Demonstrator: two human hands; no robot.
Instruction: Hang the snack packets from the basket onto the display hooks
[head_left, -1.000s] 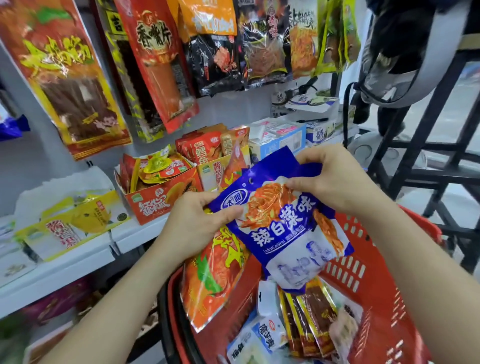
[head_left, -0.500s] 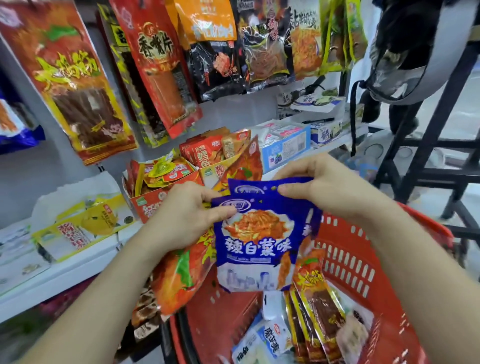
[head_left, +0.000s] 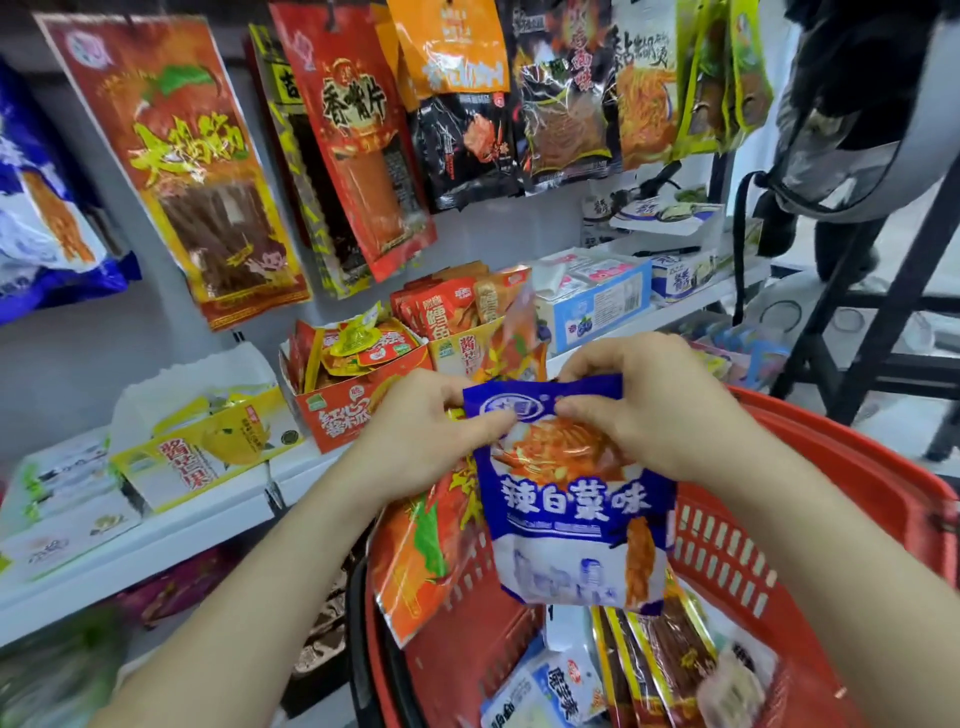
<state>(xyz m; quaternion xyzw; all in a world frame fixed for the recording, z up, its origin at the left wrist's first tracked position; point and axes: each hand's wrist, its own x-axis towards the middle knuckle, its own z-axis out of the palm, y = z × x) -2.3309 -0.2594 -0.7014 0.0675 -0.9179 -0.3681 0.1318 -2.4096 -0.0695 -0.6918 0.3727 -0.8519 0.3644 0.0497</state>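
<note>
While the left hand (head_left: 421, 431) and the right hand (head_left: 660, 410) both pinch the top edge of a blue packet (head_left: 571, 499), thumbs on its printed face and fingers curled behind, the packet hangs upright between them, held above the red basket (head_left: 831, 467) and not yet on any hook. Just behind the left hand, an orange packet (head_left: 426, 551) droops toward the basket's near wall; whether that hand truly grips it cannot be told. Directly below the grip, more stock lies in the basket: brown-strip packets (head_left: 670, 660) and a white-and-blue packet (head_left: 561, 691) rest at the bottom, so a good share of the job seems left. Beyond the grip, open cartons (head_left: 348, 410) of small snacks sit on a white shelf (head_left: 156, 535). Higher and farther, a row of hanging packets (head_left: 358, 140) covers the back wall, with a similar-looking blue bag (head_left: 47, 208) up and well to the left of the grip; the hooks themselves are mostly hidden. By this reading the work is partway at best, and hanging this packet is the step in hand.
</note>
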